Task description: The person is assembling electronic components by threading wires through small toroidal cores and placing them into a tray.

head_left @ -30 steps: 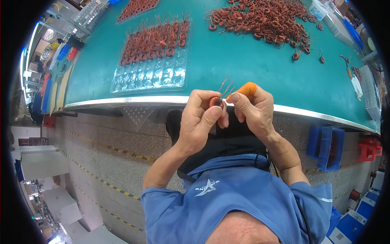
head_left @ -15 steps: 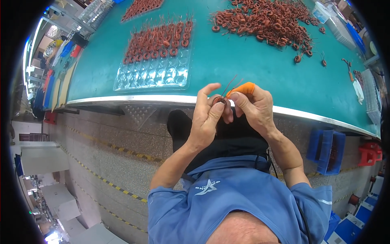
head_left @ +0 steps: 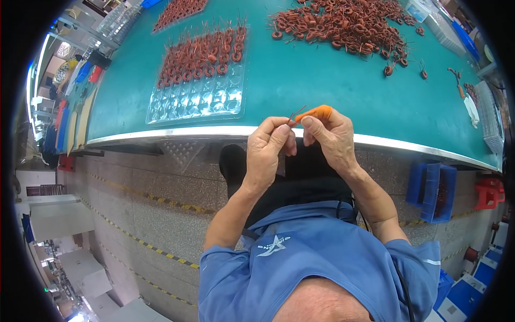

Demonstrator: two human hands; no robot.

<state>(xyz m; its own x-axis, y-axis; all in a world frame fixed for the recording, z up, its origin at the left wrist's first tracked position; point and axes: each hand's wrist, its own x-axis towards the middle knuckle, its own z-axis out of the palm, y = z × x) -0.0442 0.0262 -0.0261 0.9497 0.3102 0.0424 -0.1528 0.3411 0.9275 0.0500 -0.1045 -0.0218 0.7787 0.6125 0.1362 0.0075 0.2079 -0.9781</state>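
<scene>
Just over the table's front edge, my left hand [head_left: 264, 147] is closed in a pinch on a small copper-wound ring coil. The fingers now hide most of its ring; thin wire leads [head_left: 299, 111] stick out above the fingertips. Close against it, my right hand [head_left: 335, 140] is closed too, thumb against the index finger, at the leads. An orange covering [head_left: 320, 112] wraps that index finger, its tip touching the wire. Beyond my left hand lies a clear plastic tray [head_left: 196, 102], its far rows filled with upright coils [head_left: 201, 56] and its near rows of pockets bare.
A big heap of loose coils [head_left: 343, 27] spreads over the green table [head_left: 300, 70] at the far right. Another filled tray [head_left: 179, 12] lies far left. Orange-handled pliers [head_left: 459, 85] rest at the right. Below the table stand blue bins [head_left: 437, 193] and a red stool [head_left: 489, 193].
The ring of the coil, visible before, is now covered by my left fingers. My left index finger has bent down to the leads, and both hands have shifted slightly left.
</scene>
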